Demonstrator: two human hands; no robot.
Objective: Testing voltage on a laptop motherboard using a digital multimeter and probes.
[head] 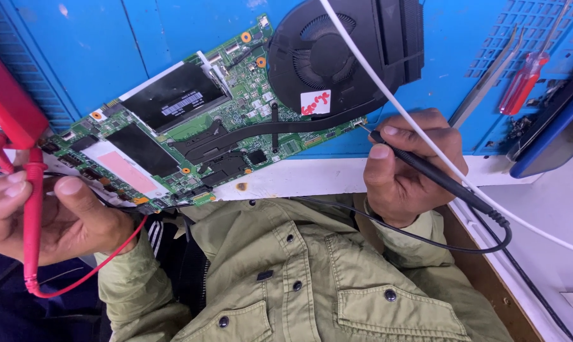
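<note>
A green laptop motherboard lies tilted on the blue mat, with a black fan and heat pipe on it. My right hand grips a black test probe, whose tip touches the board's right edge below the fan. My left hand holds a red test probe upright at the board's left end. A red lead and a black lead trail from the probes across my olive jacket.
A red meter body sits at the far left. A white cable crosses the fan and my right hand. Tweezers and a red-handled screwdriver lie at the right, beside a dark device.
</note>
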